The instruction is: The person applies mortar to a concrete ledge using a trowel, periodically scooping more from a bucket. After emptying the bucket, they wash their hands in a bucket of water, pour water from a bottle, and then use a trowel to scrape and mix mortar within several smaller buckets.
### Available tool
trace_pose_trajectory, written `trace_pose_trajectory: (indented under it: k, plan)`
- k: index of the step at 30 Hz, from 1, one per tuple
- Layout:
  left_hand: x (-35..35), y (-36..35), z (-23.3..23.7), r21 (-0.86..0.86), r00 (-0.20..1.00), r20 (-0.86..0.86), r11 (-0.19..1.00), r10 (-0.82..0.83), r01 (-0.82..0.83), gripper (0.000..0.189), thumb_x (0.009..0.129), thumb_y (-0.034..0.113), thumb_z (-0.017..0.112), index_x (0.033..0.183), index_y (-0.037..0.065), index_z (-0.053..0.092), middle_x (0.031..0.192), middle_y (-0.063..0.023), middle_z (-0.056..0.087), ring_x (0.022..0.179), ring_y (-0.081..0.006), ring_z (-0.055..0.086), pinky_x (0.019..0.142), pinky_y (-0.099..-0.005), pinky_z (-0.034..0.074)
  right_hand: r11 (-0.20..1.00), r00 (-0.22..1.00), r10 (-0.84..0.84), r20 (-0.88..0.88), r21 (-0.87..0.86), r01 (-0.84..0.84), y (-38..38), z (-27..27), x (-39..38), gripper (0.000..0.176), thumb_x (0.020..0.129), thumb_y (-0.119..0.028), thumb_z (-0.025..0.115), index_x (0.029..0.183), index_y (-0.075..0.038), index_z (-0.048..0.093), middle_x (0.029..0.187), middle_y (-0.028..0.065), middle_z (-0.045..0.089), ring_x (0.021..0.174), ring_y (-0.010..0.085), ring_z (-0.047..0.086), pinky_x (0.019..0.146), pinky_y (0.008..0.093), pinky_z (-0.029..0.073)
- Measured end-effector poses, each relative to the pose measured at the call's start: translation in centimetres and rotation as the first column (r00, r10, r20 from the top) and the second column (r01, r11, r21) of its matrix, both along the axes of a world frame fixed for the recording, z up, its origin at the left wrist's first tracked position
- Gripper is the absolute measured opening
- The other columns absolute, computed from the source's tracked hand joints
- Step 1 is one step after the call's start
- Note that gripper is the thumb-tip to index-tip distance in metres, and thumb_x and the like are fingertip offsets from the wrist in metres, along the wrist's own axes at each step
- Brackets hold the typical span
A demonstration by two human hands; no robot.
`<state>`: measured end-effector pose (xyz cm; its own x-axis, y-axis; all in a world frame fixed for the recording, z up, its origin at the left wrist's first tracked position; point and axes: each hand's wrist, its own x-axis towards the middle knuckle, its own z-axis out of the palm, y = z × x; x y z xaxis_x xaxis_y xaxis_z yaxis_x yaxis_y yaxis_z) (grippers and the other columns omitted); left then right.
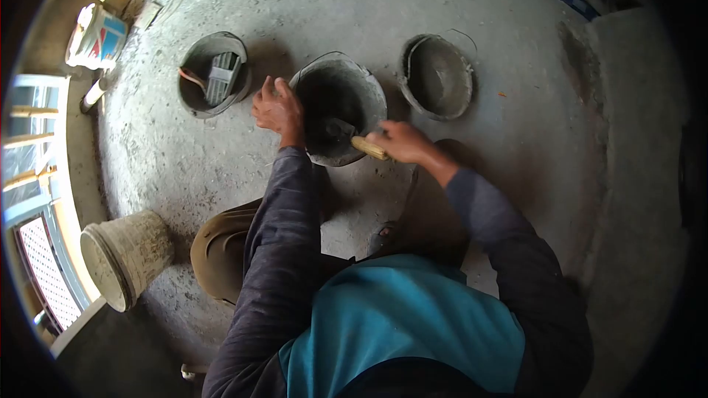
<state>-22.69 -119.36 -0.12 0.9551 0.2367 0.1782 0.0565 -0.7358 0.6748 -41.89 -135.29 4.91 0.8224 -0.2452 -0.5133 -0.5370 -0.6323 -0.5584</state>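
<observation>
A dark, mortar-stained bucket (372, 96) stands in the middle of the view. My right hand (404, 142) is closed round the wooden handle (369, 147) of a trowel, at the bucket's near right rim. The trowel's grey blade (338, 129) reaches inside the bucket; its edges are hard to make out in the shade. Just left of the rim is my left hand (279, 108), fingers bent and apart, holding nothing that shows. Whether it touches the rim I cannot tell.
On the left a bucket (190, 96) holds a grey ridged tool (221, 77) and an orange-handled one. Another stained bucket (464, 92) stands on the right. A whitish bucket (151, 250) lies tilted at lower left; a labelled one (103, 37) is at upper left.
</observation>
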Motion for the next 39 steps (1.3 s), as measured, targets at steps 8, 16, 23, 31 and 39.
trace_pose_trajectory:
  k: [8,16,23,31,39]
  plan:
    - [-2.1,-0.5,17.2,0.028,0.608,0.506,0.716,-0.612,0.697,0.019,0.078,0.009,0.07,0.097,0.009,0.069,0.092,-0.011,0.066,0.118,-0.0348,0.055,0.097,-0.0423,0.044,0.503,0.47,-0.858,0.206,0.512,0.696,-5.1,-0.9,-2.1,0.035,0.094,-0.033,0.058,0.116,-0.006,0.06,0.096,0.0045,0.062,0.068,0.0105,0.054,0.06,0.0245,0.049]
    - [-7.7,17.1,30.5,0.192,0.878,0.325,0.934,-0.351,0.303,0.036,0.081,0.027,0.075,0.113,0.012,0.068,0.09,-0.0057,0.071,0.057,-0.0075,0.056,0.054,-0.0251,0.047,0.927,0.867,0.357,0.347,-0.244,-0.284,3.3,-0.3,1.9,0.051,0.086,-0.032,0.067,0.123,0.0,0.054,0.114,0.0262,0.057,0.097,0.0398,0.061,0.085,0.0442,0.049]
    - [-25.8,28.9,22.4,-0.706,0.923,-0.252,0.707,-0.291,0.03,0.077,0.092,0.056,0.051,0.144,0.001,0.034,0.143,-0.0173,0.041,0.134,-0.0252,0.036,0.111,-0.0364,0.027,0.64,0.708,0.692,-0.138,-0.337,-0.691,5.6,-3.1,5.5,0.032,0.083,-0.009,0.056,0.111,0.002,0.063,0.101,0.0286,0.065,0.096,0.0414,0.065,0.085,0.0465,0.052]
    - [-31.6,27.9,28.4,-0.101,0.955,-0.289,0.99,0.063,-0.096,0.083,0.081,0.052,0.069,0.14,0.003,0.04,0.122,-0.0222,0.059,0.117,-0.0349,0.057,0.098,-0.0414,0.044,0.622,0.715,0.681,-0.158,-0.392,-0.678,7.1,0.4,6.9,0.023,0.084,-0.008,0.053,0.095,0.001,0.071,0.102,0.0247,0.066,0.098,0.039,0.065,0.085,0.0448,0.053]
    - [-21.5,31.1,24.6,0.024,0.978,-0.104,0.983,0.182,-0.18,0.039,0.085,0.036,0.071,0.113,0.008,0.065,0.097,-0.0119,0.067,0.088,-0.016,0.066,0.073,-0.026,0.052,0.644,0.778,0.59,-0.215,-0.456,-0.614,9.3,1.0,6.0,0.023,0.083,-0.006,0.055,0.099,0.001,0.071,0.107,0.0238,0.066,0.101,0.0372,0.065,0.085,0.0439,0.054]
